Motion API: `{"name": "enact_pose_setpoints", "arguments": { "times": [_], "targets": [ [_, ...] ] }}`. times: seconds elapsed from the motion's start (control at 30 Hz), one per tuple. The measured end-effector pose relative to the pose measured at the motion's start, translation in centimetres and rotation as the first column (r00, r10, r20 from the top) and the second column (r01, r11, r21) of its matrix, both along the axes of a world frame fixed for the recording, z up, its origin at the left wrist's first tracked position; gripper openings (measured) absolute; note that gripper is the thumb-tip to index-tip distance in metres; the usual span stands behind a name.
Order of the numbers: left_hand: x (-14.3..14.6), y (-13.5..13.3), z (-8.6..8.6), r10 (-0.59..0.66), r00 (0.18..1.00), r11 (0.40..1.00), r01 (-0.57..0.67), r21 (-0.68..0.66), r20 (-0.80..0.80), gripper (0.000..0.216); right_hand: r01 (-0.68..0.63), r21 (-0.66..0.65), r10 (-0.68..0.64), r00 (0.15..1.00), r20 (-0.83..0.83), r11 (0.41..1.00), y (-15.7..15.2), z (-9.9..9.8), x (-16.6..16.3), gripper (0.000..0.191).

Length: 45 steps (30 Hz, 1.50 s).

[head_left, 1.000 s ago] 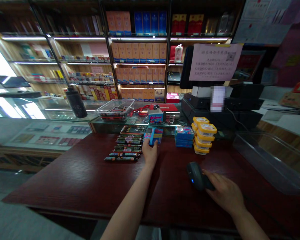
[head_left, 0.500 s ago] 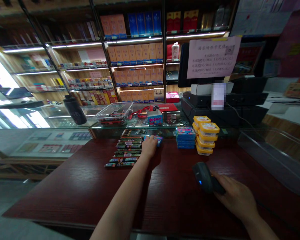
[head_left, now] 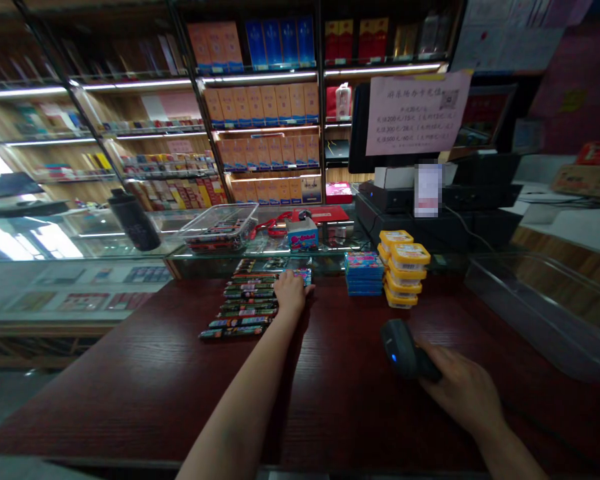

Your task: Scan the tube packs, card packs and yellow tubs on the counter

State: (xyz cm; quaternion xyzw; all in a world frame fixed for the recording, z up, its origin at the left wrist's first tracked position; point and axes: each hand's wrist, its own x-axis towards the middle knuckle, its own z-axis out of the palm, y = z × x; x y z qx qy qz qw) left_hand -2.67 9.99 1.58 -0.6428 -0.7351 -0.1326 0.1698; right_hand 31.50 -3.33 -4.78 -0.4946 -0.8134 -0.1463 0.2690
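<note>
My left hand (head_left: 290,291) reaches to the far part of the counter, fingers curled over a small blue packet (head_left: 305,274) with its thumb out to the right. The fingertips and most of the packet are hidden. Just left of that hand lies a row of dark, colourful pens (head_left: 245,301), side by side. My right hand (head_left: 463,387) grips the handle of a black barcode scanner (head_left: 401,350) with a blue light, held over the counter. Beyond the scanner stand a stack of flat blue packets (head_left: 363,275) and, beside it, stacked yellow-lidded tubs (head_left: 404,275).
On the glass ledge behind are a clear plastic box (head_left: 220,227) of pens, a small blue carton (head_left: 303,237) and a dark bottle (head_left: 135,220). A clear bin (head_left: 535,313) sits at right, near the monitor (head_left: 359,133). The wooden counter (head_left: 130,393) ends at front.
The whole view has shifted slightly, so things appear further left. My left hand covers more of the blue packet, and its thumb now shows. The scanner stays in my right hand.
</note>
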Motion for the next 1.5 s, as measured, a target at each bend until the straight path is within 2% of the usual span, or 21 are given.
{"name": "enact_pose_setpoints", "arguments": {
  "times": [0.1, 0.2, 0.27, 0.37, 0.47, 0.6, 0.67, 0.73, 0.87, 0.97, 1.03, 1.1, 1.13, 1.17, 1.2, 1.27, 1.3, 1.33, 1.37, 1.4, 1.5],
  "targets": [
    [1.1, 0.5, 0.6, -0.011, 1.000, 0.999, 0.010, 0.032, 0.022, 0.041, 0.019, -0.038, -0.021, 0.999, -0.044, 0.999, 0.0, 0.1, -0.1, 0.037],
    [3.5, 0.8, 1.1, -0.174, 0.983, 0.981, 0.167, 0.099, 0.065, 0.034, 0.032, -0.088, -0.037, 0.998, -0.059, 0.996, 0.1, 0.3, -0.3, 0.038],
    [5.6, 0.9, 1.4, -0.340, 0.936, 0.934, 0.324, 0.152, 0.092, 0.030, 0.032, -0.104, -0.038, 0.998, -0.050, 0.994, 0.2, 0.4, -0.4, 0.038],
    [9.1, 1.5, 1.9, -0.565, 0.816, 0.820, 0.538, 0.197, 0.124, 0.033, 0.051, -0.119, -0.057, 0.997, -0.046, 0.992, 0.2, 0.6, -0.4, 0.038],
    [11.9, 2.7, 2.1, -0.680, 0.709, 0.732, 0.646, 0.215, 0.185, 0.043, 0.050, -0.132, -0.056, 0.997, -0.047, 0.990, 0.0, 0.7, -0.4, 0.038],
    [13.4, 4.6, 2.2, -0.652, 0.708, 0.757, 0.624, 0.192, 0.271, 0.051, 0.051, -0.131, -0.056, 0.998, -0.041, 0.990, 0.0, 0.7, -0.5, 0.038],
    [13.3, 4.9, 2.3, -0.635, 0.727, 0.771, 0.618, 0.156, 0.262, 0.042, 0.062, -0.130, -0.068, 0.997, -0.039, 0.990, 0.0, 0.8, -0.5, 0.038],
    [12.9, 4.8, 2.5, -0.655, 0.716, 0.754, 0.638, 0.155, 0.241, 0.032, 0.065, -0.127, -0.070, 0.997, -0.039, 0.990, 0.0, 0.9, -0.5, 0.037],
    [11.2, 3.1, 3.5, -0.700, 0.698, 0.714, 0.682, 0.159, 0.150, 0.021, 0.056, -0.123, -0.064, 0.996, -0.059, 0.991, 0.0, 1.1, -0.6, 0.038],
    [9.6, 1.0, 4.2, -0.658, 0.751, 0.752, 0.650, 0.109, 0.058, 0.020, 0.055, -0.119, -0.064, 0.995, -0.073, 0.991, -0.1, 1.1, -0.7, 0.038],
    [8.4, -0.5, 4.2, -0.619, 0.779, 0.784, 0.604, 0.140, 0.102, 0.021, 0.060, -0.121, -0.068, 0.995, -0.070, 0.991, -0.1, 1.1, -0.7, 0.038],
    [7.5, -1.8, 3.7, -0.589, 0.758, 0.805, 0.525, 0.275, 0.279, 0.022, 0.064, -0.129, -0.072, 0.996, -0.059, 0.990, -0.2, 1.2, -0.8, 0.037],
    [7.1, -2.3, 3.2, -0.577, 0.706, 0.813, 0.452, 0.366, 0.410, 0.019, 0.065, -0.134, -0.073, 0.996, -0.052, 0.989, -0.2, 1.2, -0.8, 0.036],
    [6.8, -2.9, 2.5, -0.567, 0.607, 0.820, 0.351, 0.452, 0.557, 0.016, 0.063, -0.138, -0.070, 0.997, -0.044, 0.988, -0.3, 1.3, -0.9, 0.036],
    [6.6, -3.4, 1.7, -0.557, 0.453, 0.828, 0.237, 0.508, 0.696, 0.015, 0.060, -0.140, -0.066, 0.997, -0.039, 0.988, -0.4, 1.3, -0.9, 0.037],
    [6.4, -4.3, 0.1, -0.507, 0.039, 0.861, 0.064, 0.504, 0.861, 0.025, 0.057, -0.142, -0.062, 0.997, -0.034, 0.988, -0.5, 1.4, -1.1, 0.038],
    [6.3, -4.7, -0.7, -0.456, -0.156, 0.884, 0.032, 0.466, 0.876, 0.031, 0.054, -0.144, -0.060, 0.998, -0.037, 0.988, -0.6, 1.4, -1.1, 0.039],
    [6.2, -5.0, -1.5, -0.396, -0.308, 0.905, 0.031, 0.425, 0.865, 0.036, 0.050, -0.147, -0.057, 0.997, -0.043, 0.988, -0.7, 1.4, -1.2, 0.039],
    [6.2, -5.4, -2.1, -0.336, -0.409, 0.921, 0.047, 0.387, 0.849, 0.039, 0.043, -0.151, -0.051, 0.997, -0.051, 0.988, -0.8, 1.4, -1.3, 0.039],
    [6.1, -5.6, -2.7, -0.286, -0.465, 0.932, 0.068, 0.356, 0.838, 0.041, 0.035, -0.158, -0.045, 0.997, -0.062, 0.987, -0.9, 1.4, -1.4, 0.039],
    [5.8, -6.1, -3.8, -0.229, -0.513, 0.941, 0.103, 0.324, 0.828, 0.045, 0.013, -0.212, -0.040, 0.992, -0.123, 0.977, -1.3, 2.0, -1.9, 0.038]
  ]
}}
